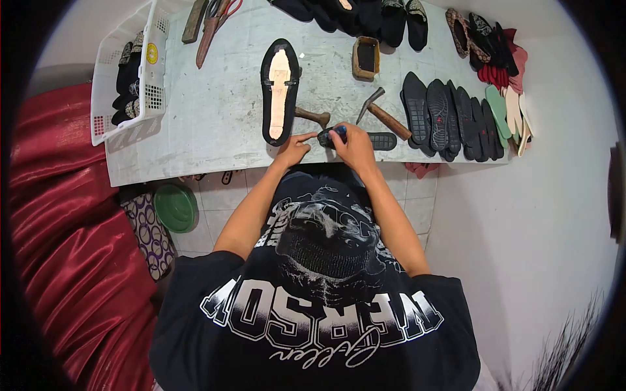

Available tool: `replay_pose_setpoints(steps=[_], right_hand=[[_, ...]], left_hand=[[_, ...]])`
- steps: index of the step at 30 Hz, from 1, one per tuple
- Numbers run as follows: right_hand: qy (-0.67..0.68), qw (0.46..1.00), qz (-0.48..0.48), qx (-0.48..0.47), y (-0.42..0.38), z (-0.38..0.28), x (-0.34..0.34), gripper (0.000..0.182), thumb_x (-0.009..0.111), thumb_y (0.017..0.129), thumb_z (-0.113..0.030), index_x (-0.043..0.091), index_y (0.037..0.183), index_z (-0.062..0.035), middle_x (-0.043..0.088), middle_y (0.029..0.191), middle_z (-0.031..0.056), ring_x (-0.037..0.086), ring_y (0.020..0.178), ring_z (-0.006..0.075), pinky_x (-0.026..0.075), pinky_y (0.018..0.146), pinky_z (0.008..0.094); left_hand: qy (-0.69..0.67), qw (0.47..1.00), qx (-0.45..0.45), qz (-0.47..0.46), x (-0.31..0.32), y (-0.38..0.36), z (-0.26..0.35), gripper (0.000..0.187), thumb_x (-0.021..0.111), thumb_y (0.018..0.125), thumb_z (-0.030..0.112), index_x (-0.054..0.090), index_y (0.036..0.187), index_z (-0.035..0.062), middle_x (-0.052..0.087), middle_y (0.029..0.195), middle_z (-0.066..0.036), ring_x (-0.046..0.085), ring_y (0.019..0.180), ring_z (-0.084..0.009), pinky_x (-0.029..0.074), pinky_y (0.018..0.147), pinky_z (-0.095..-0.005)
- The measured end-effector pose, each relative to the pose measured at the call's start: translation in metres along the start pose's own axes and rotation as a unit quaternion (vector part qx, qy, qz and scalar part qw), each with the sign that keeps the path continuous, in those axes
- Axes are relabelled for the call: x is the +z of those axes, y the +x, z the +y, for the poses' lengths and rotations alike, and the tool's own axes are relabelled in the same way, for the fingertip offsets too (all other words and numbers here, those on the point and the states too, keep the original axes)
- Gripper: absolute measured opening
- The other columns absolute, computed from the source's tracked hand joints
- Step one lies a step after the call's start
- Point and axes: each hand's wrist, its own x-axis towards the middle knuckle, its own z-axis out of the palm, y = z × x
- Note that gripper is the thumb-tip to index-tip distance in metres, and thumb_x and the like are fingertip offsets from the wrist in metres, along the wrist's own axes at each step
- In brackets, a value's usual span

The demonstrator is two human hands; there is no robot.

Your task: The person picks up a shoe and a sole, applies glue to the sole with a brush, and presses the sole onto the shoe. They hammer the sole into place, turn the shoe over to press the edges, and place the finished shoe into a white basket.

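Note:
On the table, a black shoe upper on a last (280, 91) lies sole side up, with a pale insole showing. My left hand (295, 151) rests at the table's front edge, just right of the shoe's lower end, its index finger stretched toward a black sole (381, 141). Whether that finger touches the sole is too small to tell. My right hand (353, 146) is closed round a small dark blue object (341, 130) above the sole's left part. A hammer (389, 122) lies behind the sole's right end. Another wooden-handled tool (313, 116) sits between the shoe and my right hand.
Several black soles (438, 117) line the table's right side, beside green and cream pieces (497, 112). Black shoes (392, 23) stand along the back, near a small box (366, 58). Scissors (214, 26) and a white basket (155, 62) are at the left.

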Motion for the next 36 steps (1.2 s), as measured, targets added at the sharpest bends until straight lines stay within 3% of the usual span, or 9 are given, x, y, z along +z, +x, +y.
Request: replay_pose_setpoints(steps=[1, 5, 7, 13, 18, 26, 31, 33, 36], right_hand=[[0.000, 1.000, -0.003, -0.001, 0.002, 0.001, -0.002, 0.020, 0.073, 0.091, -0.022, 0.072, 0.090, -0.0018, 0.071, 0.084, 0.0198, 0.068, 0.082, 0.0414, 0.052, 0.074, 0.0491], [-0.018, 0.997, 0.051, 0.057, 0.004, 0.010, -0.014, 0.019, 0.074, 0.090, -0.022, 0.071, 0.089, -0.0032, 0.071, 0.082, 0.0185, 0.068, 0.082, 0.0399, 0.051, 0.074, 0.0493], [-0.142, 0.987, 0.065, -0.035, 0.001, 0.008, -0.018, 0.019, 0.073, 0.091, -0.023, 0.071, 0.092, -0.0035, 0.070, 0.082, 0.0181, 0.068, 0.083, 0.0389, 0.048, 0.075, 0.0490], [-0.050, 0.996, -0.051, -0.044, -0.002, -0.004, -0.003, 0.020, 0.072, 0.092, -0.024, 0.070, 0.092, -0.0042, 0.071, 0.083, 0.0180, 0.068, 0.084, 0.0390, 0.047, 0.075, 0.0495], [-0.090, 0.996, 0.016, -0.014, 0.004, 0.009, -0.011, 0.022, 0.072, 0.092, -0.026, 0.071, 0.092, -0.0040, 0.072, 0.084, 0.0170, 0.068, 0.083, 0.0387, 0.046, 0.077, 0.0491], [-0.227, 0.974, 0.010, 0.008, -0.010, 0.005, -0.033, 0.021, 0.072, 0.092, -0.025, 0.072, 0.093, -0.0037, 0.073, 0.085, 0.0162, 0.069, 0.083, 0.0370, 0.045, 0.077, 0.0482], [-0.021, 0.999, -0.024, 0.004, -0.015, -0.004, -0.010, 0.025, 0.074, 0.093, -0.027, 0.073, 0.097, -0.0031, 0.074, 0.088, 0.0182, 0.072, 0.084, 0.0368, 0.050, 0.079, 0.0457], [-0.043, 0.999, -0.004, 0.008, -0.015, 0.006, -0.011, 0.023, 0.074, 0.093, -0.027, 0.074, 0.096, -0.0040, 0.075, 0.087, 0.0181, 0.072, 0.083, 0.0354, 0.053, 0.075, 0.0423], [-0.014, 0.989, 0.070, 0.126, -0.017, 0.025, -0.022, 0.022, 0.072, 0.093, -0.027, 0.073, 0.095, -0.0050, 0.075, 0.086, 0.0145, 0.071, 0.084, 0.0347, 0.049, 0.080, 0.0453]], left_hand=[[0.029, 1.000, 0.004, 0.009, 0.000, 0.001, -0.001, 0.051, 0.062, 0.087, 0.015, 0.072, 0.135, 0.0319, 0.045, 0.056, 0.004, 0.040, 0.051, -0.0073, 0.035, 0.053, -0.0290], [0.033, 0.999, -0.003, 0.015, 0.002, -0.004, 0.003, 0.051, 0.061, 0.087, 0.016, 0.072, 0.134, 0.0324, 0.046, 0.057, 0.002, 0.041, 0.052, -0.0084, 0.037, 0.054, -0.0293], [0.033, 0.999, -0.002, 0.015, 0.001, -0.004, 0.003, 0.051, 0.061, 0.087, 0.016, 0.072, 0.134, 0.0323, 0.046, 0.057, 0.001, 0.041, 0.052, -0.0086, 0.037, 0.054, -0.0294], [0.069, 0.998, 0.000, -0.002, 0.001, -0.002, -0.003, 0.048, 0.060, 0.088, 0.018, 0.074, 0.131, 0.0328, 0.052, 0.061, -0.003, 0.046, 0.054, -0.0115, 0.041, 0.056, -0.0305], [0.116, 0.993, -0.008, 0.011, 0.001, -0.009, 0.004, 0.043, 0.062, 0.087, 0.024, 0.076, 0.127, 0.0335, 0.060, 0.066, -0.005, 0.054, 0.059, -0.0148, 0.045, 0.061, -0.0317], [0.110, 0.994, -0.017, 0.008, 0.000, -0.014, 0.012, 0.042, 0.063, 0.088, 0.029, 0.076, 0.127, 0.0344, 0.065, 0.069, -0.005, 0.060, 0.064, -0.0153, 0.048, 0.066, -0.0316], [0.111, 0.994, -0.009, 0.009, 0.000, -0.011, 0.010, 0.040, 0.063, 0.088, 0.028, 0.076, 0.126, 0.0338, 0.065, 0.069, -0.005, 0.060, 0.063, -0.0148, 0.048, 0.066, -0.0313], [0.116, 0.993, -0.005, 0.009, 0.002, -0.009, 0.008, 0.040, 0.063, 0.089, 0.027, 0.076, 0.126, 0.0334, 0.065, 0.069, -0.004, 0.059, 0.063, -0.0143, 0.047, 0.065, -0.0313], [0.085, 0.996, 0.004, 0.007, 0.003, -0.007, 0.000, 0.039, 0.063, 0.089, 0.025, 0.077, 0.125, 0.0324, 0.063, 0.066, -0.004, 0.056, 0.060, -0.0131, 0.046, 0.063, -0.0311]])
